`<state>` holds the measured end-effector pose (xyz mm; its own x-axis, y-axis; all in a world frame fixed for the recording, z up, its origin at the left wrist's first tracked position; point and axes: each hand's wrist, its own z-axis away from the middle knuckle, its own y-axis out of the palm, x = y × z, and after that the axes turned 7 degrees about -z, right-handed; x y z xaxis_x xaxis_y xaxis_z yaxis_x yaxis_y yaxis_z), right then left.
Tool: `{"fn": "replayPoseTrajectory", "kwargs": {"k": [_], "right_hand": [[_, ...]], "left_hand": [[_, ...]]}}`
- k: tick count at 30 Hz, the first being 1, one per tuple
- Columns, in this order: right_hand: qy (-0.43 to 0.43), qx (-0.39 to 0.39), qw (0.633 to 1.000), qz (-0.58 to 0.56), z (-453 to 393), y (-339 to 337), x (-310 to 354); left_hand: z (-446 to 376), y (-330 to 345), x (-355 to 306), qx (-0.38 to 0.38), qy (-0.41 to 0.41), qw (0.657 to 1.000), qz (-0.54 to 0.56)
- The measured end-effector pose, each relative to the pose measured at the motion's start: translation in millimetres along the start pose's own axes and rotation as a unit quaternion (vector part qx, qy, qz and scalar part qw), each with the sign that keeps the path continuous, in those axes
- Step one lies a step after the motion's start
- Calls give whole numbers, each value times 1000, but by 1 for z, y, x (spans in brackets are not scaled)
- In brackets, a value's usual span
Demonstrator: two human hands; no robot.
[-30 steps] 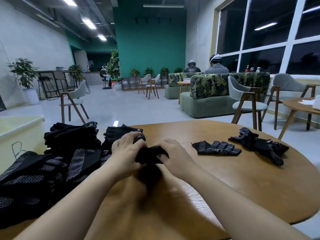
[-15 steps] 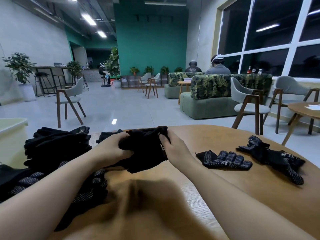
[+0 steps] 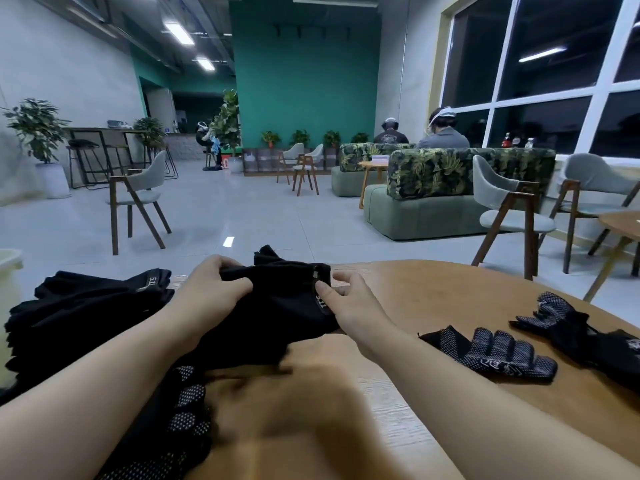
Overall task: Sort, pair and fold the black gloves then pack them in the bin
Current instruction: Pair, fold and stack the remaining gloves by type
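Observation:
I hold a black glove bundle (image 3: 277,306) above the round wooden table (image 3: 433,296), lifted off its surface. My left hand (image 3: 211,289) grips its left side. My right hand (image 3: 349,303) pinches its right edge by the labelled cuff, thumb on top and fingers partly spread. A big heap of black gloves (image 3: 79,320) lies at the table's left, with dotted-palm gloves (image 3: 183,410) spilling toward me. A flat dotted glove (image 3: 495,351) lies at the right, and a crumpled dotted glove (image 3: 581,330) sits beyond it. A pale bin's corner (image 3: 8,268) shows at the far left edge.
Grey chairs (image 3: 138,195) stand on the tiled floor beyond the table. A second wooden table (image 3: 623,223) is at the far right. Green sofas (image 3: 450,188) with two seated people are further back.
Both hands lifted the black glove bundle off the table and spread it wider. My right hand shifted to its right cuff edge. The view tilted upward.

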<state>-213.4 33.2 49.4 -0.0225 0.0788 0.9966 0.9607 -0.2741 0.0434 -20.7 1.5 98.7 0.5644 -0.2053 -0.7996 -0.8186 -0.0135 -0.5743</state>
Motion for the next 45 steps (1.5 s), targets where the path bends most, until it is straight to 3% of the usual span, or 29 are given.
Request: {"fn": "replayPoseTrajectory", "kwargs": {"k": [7,12,16,19,21,23,26,29,32,34,36,39,45], "right_hand": [[-24,23,999,-28,-25,26,12],[-47,13,999,-12,-35,43,9],[-40,-4,998,48,-41,53,-1],[-43,-19,993,106,-46,59,-10],[-50,-24,986,160,-50,62,-14],[-40,-12,980,195,-53,65,-17],[-20,-5,957,289,-52,70,-17],[-104,-18,890,443,-49,72,-18],[-221,65,850,474,-47,75,-25],[-225,129,817,515,-49,77,-31],[-166,167,818,525,-54,77,-33],[-98,191,848,484,-59,74,-34],[-69,214,877,425,-53,58,-39]], "left_hand": [[-27,-14,4,-61,10,990,-126],[-39,-14,9,-94,70,961,-249],[-43,-3,22,-78,85,933,-340],[-48,1,31,-85,103,883,-450],[-50,4,32,-89,152,828,-532],[-48,8,28,-91,197,798,-562],[-46,20,34,-30,192,806,-559],[-52,24,49,70,120,790,-597],[-53,26,56,134,76,770,-620],[-52,27,59,160,63,758,-629],[-53,25,64,186,49,760,-621],[-56,19,65,228,28,771,-594],[-51,17,62,247,8,798,-550]]}}
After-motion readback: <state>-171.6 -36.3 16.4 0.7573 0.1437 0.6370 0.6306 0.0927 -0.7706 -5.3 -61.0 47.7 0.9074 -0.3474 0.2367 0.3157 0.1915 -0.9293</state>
